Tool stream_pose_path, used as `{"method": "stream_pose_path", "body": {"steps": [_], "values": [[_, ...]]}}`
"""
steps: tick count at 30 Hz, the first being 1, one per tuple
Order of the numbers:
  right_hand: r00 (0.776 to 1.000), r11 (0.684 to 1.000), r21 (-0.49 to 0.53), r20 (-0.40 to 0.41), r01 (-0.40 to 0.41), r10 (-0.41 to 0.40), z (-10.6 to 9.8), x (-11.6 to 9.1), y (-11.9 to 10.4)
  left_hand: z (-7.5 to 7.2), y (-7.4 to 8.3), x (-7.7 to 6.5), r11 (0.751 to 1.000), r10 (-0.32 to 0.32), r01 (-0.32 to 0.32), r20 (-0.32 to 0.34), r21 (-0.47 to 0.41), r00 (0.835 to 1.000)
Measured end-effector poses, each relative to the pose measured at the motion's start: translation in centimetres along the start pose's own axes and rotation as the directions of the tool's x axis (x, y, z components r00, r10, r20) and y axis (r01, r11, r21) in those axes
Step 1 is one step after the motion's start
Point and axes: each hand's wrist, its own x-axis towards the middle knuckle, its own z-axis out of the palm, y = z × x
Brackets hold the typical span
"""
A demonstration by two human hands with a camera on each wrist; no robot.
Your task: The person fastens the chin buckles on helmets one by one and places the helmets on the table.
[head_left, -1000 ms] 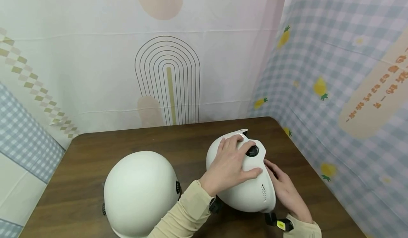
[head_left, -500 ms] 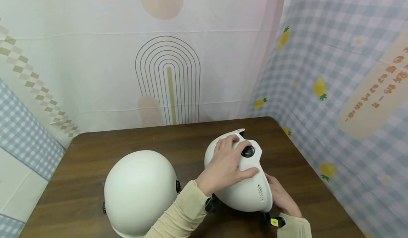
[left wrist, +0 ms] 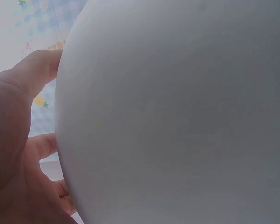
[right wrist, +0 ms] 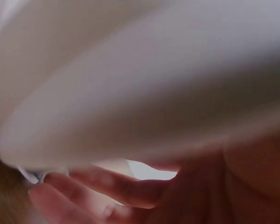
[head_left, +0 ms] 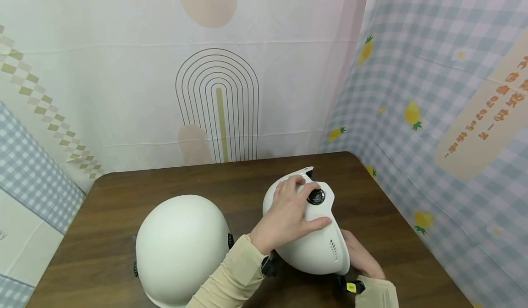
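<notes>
A white helmet (head_left: 313,248) lies tilted at the right, its opening turned to the right and a round black knob on its upper side. My left hand (head_left: 284,211) grips it, fingers spread over the shell by the knob and thumb pointing toward the rim; the left wrist view has this hand (left wrist: 23,126) along the curved shell (left wrist: 168,112). Behind the rim, my right hand (head_left: 360,255) reaches into the opening, its fingers hidden from the head view. In the right wrist view, its bent fingers (right wrist: 126,186) lie under the blurred rim; I cannot tell what they hold.
A second white helmet (head_left: 181,248) with black side fittings stands dome up at the left of the brown wooden table (head_left: 231,179), near my left sleeve (head_left: 235,276). A patterned cloth (head_left: 136,92) hangs behind the table, with a checked cloth (head_left: 412,161) along the right.
My right hand has moved left and deeper behind the rim, so its fingers and thumb are no longer seen. The held helmet has shifted slightly left with my left hand.
</notes>
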Motion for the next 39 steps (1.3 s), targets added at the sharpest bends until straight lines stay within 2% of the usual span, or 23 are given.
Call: {"method": "stream_pose_path", "body": {"steps": [8, 23, 26, 30, 33, 36, 39], "values": [[0.997, 0.996, -0.061, -0.042, -0.066, 0.064, 0.2, 0.3, -0.2, -0.4, -0.8, -0.4, 0.994, -0.059, 0.06, 0.011, -0.095, 0.998], [0.987, 0.987, -0.031, -0.026, -0.157, 0.156, 0.3, 0.8, 0.3, -0.8, -1.5, -1.2, 0.966, -0.189, 0.194, 0.047, -0.173, 0.981], [0.976, 0.977, -0.013, -0.044, -0.214, 0.213, 0.3, 0.9, 0.2, -0.8, -1.7, -1.5, 0.955, -0.206, 0.214, 0.056, -0.206, 0.977], [0.938, 0.935, -0.113, -0.14, -0.335, 0.319, 0.3, 1.1, 0.0, -0.8, -2.0, -1.9, 0.929, -0.235, 0.252, 0.093, -0.271, 0.968], [0.923, 0.909, -0.187, -0.174, -0.372, 0.342, 0.2, 1.1, 0.0, -0.5, -2.1, -1.9, 0.922, -0.235, 0.256, 0.106, -0.291, 0.966], [0.935, 0.924, -0.156, -0.135, -0.348, 0.329, 0.3, 1.0, 0.2, -0.3, -1.9, -1.9, 0.933, -0.215, 0.233, 0.093, -0.275, 0.972], [0.934, 0.928, -0.136, -0.14, -0.346, 0.327, 0.3, 1.1, 0.3, -0.1, -2.0, -1.9, 0.94, -0.207, 0.223, 0.087, -0.258, 0.974]]}}
